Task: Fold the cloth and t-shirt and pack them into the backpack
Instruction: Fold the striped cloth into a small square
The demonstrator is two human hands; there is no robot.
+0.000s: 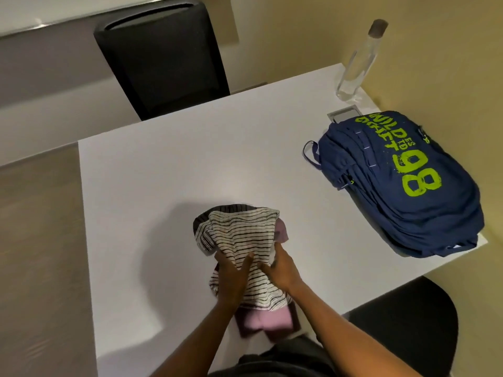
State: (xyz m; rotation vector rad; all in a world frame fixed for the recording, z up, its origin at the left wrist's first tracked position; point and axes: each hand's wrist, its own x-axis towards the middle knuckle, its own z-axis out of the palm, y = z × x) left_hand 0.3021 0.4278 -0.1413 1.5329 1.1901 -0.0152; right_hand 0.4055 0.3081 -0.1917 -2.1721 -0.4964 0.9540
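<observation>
Striped t-shirt (242, 235) bunched over folded pink cloth (258, 325), blue backpack (381, 210) lying flat

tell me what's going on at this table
A person is gathering up a striped cloth at the near edge of the white table. The left hand and right hand both grip it. It is bunched, not folded flat, and lies over a pink garment. The blue backpack lies off to the right, with nothing packed yet.
</observation>
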